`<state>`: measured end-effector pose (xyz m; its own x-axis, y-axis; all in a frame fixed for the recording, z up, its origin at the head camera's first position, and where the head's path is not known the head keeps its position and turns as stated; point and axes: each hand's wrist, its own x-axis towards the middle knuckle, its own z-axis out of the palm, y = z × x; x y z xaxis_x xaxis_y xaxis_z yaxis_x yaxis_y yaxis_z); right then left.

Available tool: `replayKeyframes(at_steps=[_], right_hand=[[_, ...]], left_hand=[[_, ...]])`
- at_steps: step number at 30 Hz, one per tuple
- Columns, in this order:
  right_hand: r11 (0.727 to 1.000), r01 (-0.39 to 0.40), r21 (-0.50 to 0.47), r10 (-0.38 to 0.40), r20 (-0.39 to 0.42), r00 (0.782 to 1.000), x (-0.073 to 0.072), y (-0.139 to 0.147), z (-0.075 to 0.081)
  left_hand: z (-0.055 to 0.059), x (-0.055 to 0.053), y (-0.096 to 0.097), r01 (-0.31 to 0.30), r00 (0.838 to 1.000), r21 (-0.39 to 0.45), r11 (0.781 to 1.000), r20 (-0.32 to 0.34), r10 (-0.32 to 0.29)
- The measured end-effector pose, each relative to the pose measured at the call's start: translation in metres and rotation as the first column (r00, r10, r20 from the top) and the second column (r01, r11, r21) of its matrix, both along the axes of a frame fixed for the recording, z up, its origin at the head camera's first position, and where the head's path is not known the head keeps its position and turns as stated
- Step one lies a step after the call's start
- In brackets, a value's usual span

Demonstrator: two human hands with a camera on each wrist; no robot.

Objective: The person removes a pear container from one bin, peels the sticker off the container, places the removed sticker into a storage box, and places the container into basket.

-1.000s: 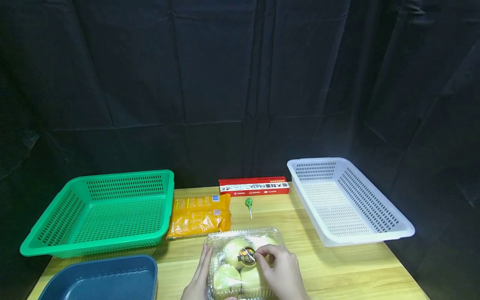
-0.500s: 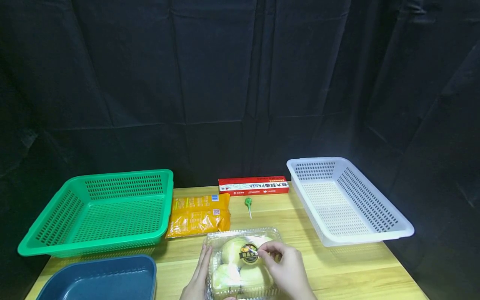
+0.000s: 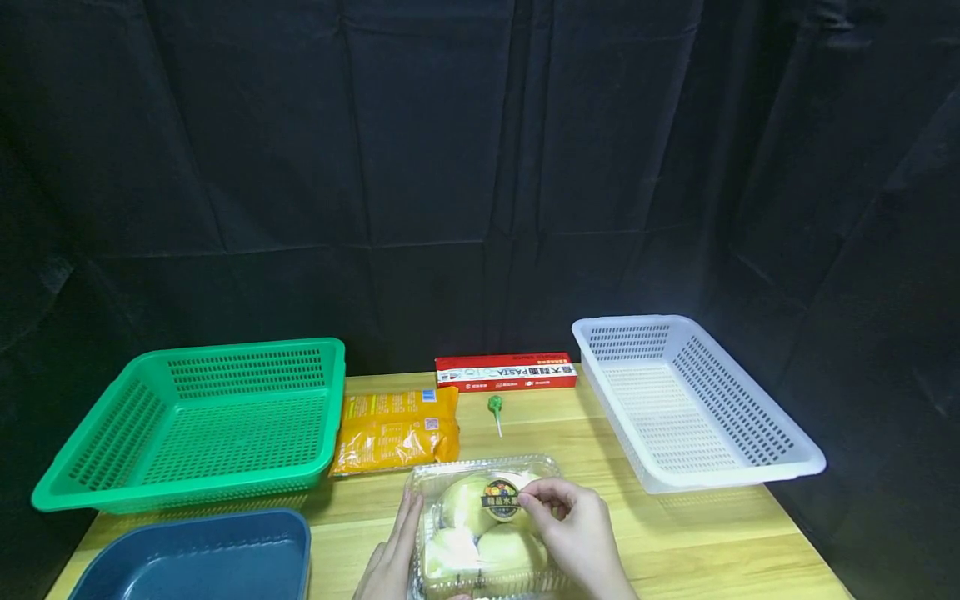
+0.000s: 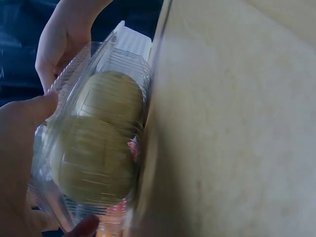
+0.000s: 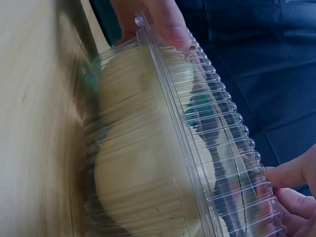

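Tbl (image 3: 675, 533): orange pkt (image 3: 395, 431), lollipop (image 3: 495, 405) beyond fruit box (image 3: 468, 468) w/ label (image 3: 499, 501)

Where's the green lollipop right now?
Head view, near the middle, lower half: the green lollipop lies on the wooden table, between the long red pasta box behind and the clear plastic fruit container in front, just right of the shiny orange bag.

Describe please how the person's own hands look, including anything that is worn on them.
Both the left hand and the right hand are bare, with slender fingers. No glove, ring, bracelet or marking can be seen on the parts in view, and no sleeve or cable shows. The frame edges cut off the arms, so any clothing farther up cannot be told.
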<state>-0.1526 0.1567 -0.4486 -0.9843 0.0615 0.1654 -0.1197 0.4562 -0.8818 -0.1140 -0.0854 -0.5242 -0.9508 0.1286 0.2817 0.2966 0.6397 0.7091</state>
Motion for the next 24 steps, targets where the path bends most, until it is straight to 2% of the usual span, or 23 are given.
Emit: replayKeyframes(at_steps=[2, 4, 7, 9, 11, 14, 15, 16, 17, 19, 20, 21, 22, 24], right_hand=[[1.0, 0.001, -0.005, -0.001, 0.01, 1.0, 0.0, 0.0, 0.0], [1.0, 0.0, -0.009, 0.0, 0.02, 1.0, 0.0, -0.001, 0.001], [1.0, 0.008, -0.016, -0.007, 0.036, 0.999, 0.001, -0.001, 0.001], [1.0, 0.01, -0.023, -0.009, 0.033, 0.999, 0.0, 0.0, 0.001], [0.999, 0.014, -0.036, -0.013, 0.027, 1.0, 0.0, 0.0, 0.002], [0.999, 0.014, -0.053, -0.013, 0.016, 1.0, -0.001, 0.001, 0.002], [0.998, 0.014, -0.057, -0.013, 0.018, 1.0, -0.001, 0.001, 0.002], [0.998, 0.014, -0.062, -0.013, 0.02, 1.0, -0.001, 0.001, 0.002], [0.998, 0.014, -0.064, -0.012, 0.024, 1.0, -0.001, 0.001, 0.003], [0.998, 0.013, -0.066, -0.011, 0.028, 1.0, -0.002, 0.001, 0.003], [0.998, 0.012, -0.069, -0.01, 0.029, 1.0, -0.002, 0.001, 0.003], [0.997, 0.012, -0.071, -0.01, 0.03, 0.999, -0.002, 0.001, 0.004], [0.997, 0.012, -0.075, -0.009, 0.031, 0.999, -0.002, 0.001, 0.004], [0.997, 0.01, -0.081, -0.007, 0.033, 0.999, -0.002, 0.001, 0.005]], left_hand=[[-0.002, 0.003, -0.002, -0.037, 0.993, -0.095, 0.995, -0.116, 0.025], [-0.002, 0.007, -0.004, -0.106, 0.971, -0.193, 0.975, -0.232, 0.06], [0.002, 0.01, -0.007, -0.188, 0.906, -0.262, 0.947, -0.418, 0.064], [0.008, 0.011, -0.011, -0.209, 0.858, -0.257, 0.944, -0.511, 0.05], [0.016, 0.011, -0.017, -0.178, 0.814, -0.224, 0.958, -0.581, 0.015], [0.031, 0.013, -0.033, -0.113, 0.764, -0.167, 0.98, -0.645, -0.022], [0.036, 0.015, -0.04, -0.098, 0.761, -0.149, 0.984, -0.648, -0.022], [0.043, 0.019, -0.046, -0.113, 0.768, -0.131, 0.985, -0.64, 0.003], [0.051, 0.024, -0.053, -0.143, 0.782, -0.115, 0.983, -0.622, 0.041], [0.067, 0.034, -0.068, -0.248, 0.825, -0.111, 0.962, -0.545, 0.15], [0.075, 0.04, -0.076, -0.311, 0.842, -0.111, 0.944, -0.492, 0.22], [0.082, 0.045, -0.085, -0.381, 0.849, -0.123, 0.916, -0.438, 0.294], [0.087, 0.048, -0.094, -0.451, 0.845, -0.141, 0.881, -0.384, 0.371], [0.091, 0.051, -0.119, -0.555, 0.817, -0.18, 0.812, -0.302, 0.492]])
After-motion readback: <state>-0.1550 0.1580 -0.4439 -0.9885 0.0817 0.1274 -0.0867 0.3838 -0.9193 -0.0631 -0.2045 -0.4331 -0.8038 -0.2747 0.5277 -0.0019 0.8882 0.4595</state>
